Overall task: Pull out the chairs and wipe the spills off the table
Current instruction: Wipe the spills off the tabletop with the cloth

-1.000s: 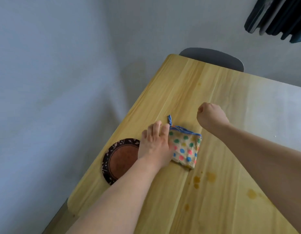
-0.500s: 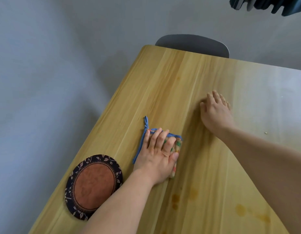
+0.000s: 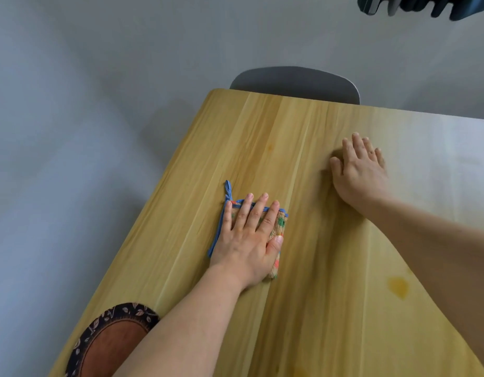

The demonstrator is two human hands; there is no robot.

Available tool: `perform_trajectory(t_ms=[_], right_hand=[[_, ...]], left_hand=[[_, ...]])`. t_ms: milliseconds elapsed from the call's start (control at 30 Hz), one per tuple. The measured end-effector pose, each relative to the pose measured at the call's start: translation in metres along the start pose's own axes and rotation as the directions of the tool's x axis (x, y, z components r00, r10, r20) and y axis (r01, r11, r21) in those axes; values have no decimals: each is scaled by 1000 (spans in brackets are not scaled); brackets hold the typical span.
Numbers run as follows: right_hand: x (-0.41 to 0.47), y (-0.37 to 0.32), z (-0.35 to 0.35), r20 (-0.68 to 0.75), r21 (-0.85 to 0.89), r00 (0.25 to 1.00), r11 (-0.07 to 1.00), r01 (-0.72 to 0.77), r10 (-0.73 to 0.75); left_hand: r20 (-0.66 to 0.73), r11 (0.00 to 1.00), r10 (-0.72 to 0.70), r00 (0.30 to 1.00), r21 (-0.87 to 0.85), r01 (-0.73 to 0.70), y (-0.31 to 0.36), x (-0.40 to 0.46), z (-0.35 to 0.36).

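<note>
My left hand (image 3: 247,238) lies flat on a folded dotted cloth (image 3: 279,227) with a blue hem and loop, pressing it onto the wooden table (image 3: 303,308). My right hand (image 3: 357,172) rests palm down on the bare wood further back, fingers spread, holding nothing. A yellow-brown spill (image 3: 398,287) sits at the right beside my right forearm, and a faint stain (image 3: 269,147) marks the wood beyond the cloth. A grey chair (image 3: 295,83) stands tucked in at the table's far end.
A round brown mat with a dark leaf-patterned rim (image 3: 110,344) lies at the table's near left edge, partly under my left forearm. Grey floor lies to the left. Dark objects (image 3: 425,5) hang at the top right.
The view has shifted forward over the table. My left hand moved fully onto the cloth and pushed it forward, away from the mat. My right fist opened and settled flat on the table.
</note>
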State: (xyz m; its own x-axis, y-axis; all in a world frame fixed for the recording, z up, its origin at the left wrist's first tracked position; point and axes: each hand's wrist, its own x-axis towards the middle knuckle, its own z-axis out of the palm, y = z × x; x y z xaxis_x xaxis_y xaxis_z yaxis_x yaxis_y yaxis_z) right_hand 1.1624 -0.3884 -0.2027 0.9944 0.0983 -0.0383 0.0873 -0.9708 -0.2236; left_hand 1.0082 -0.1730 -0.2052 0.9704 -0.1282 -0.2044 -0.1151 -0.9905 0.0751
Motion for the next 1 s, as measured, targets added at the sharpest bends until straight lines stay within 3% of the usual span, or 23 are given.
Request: perform_trajectory(t_ms=[1000], right_hand=[[21,12,8,20,-29,1000,1000,11,-10]], left_hand=[[-22,1000,-18,1000,11,18,-9,221,-46]])
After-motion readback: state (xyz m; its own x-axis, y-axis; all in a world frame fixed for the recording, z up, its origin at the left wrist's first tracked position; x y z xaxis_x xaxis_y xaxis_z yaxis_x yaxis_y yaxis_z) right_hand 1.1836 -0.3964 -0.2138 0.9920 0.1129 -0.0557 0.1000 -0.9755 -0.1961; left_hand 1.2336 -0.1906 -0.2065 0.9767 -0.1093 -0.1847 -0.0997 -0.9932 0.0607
